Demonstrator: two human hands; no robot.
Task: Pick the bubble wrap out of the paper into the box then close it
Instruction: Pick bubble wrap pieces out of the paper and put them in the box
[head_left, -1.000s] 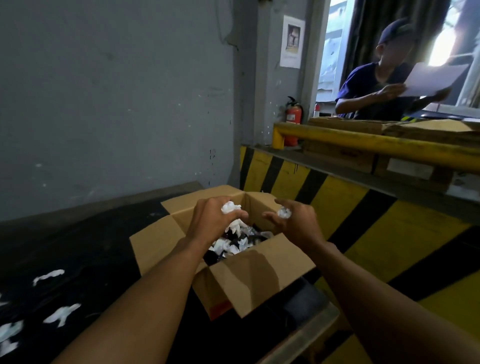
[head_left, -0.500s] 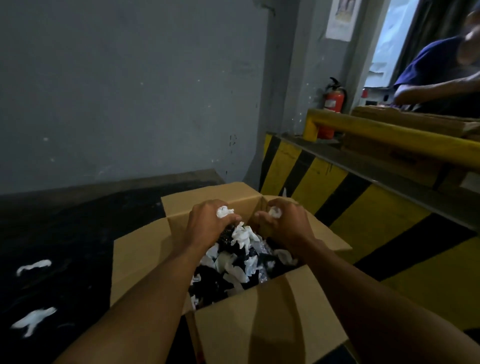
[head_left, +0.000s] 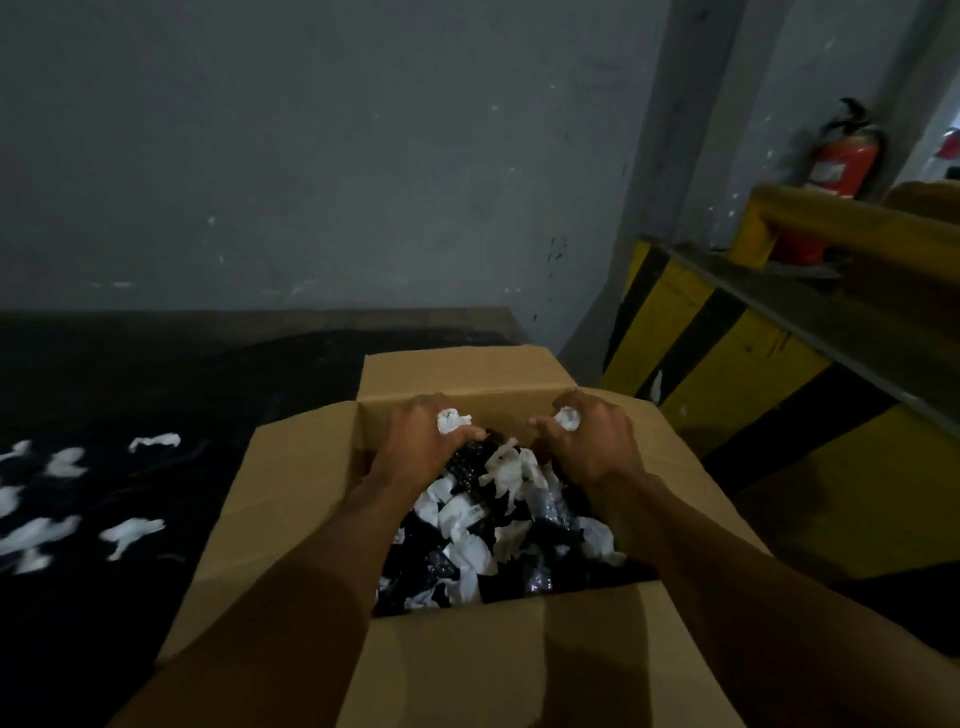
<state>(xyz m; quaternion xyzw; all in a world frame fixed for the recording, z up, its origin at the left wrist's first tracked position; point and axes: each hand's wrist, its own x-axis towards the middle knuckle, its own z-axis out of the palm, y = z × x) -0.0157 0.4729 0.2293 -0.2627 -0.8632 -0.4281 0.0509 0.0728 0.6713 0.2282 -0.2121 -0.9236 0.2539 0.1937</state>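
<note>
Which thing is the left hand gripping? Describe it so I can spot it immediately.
Find the open cardboard box in the middle. At its far end the left hand closes on a crumpled white paper wad. Unlike the loose scraps below, it is pinched in fingers.

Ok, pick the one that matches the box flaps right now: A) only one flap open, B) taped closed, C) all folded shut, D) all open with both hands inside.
D: the cardboard box has its flaps spread open, and the left hand and right hand reach in over the white and black pieces, each holding a white wad.
</note>
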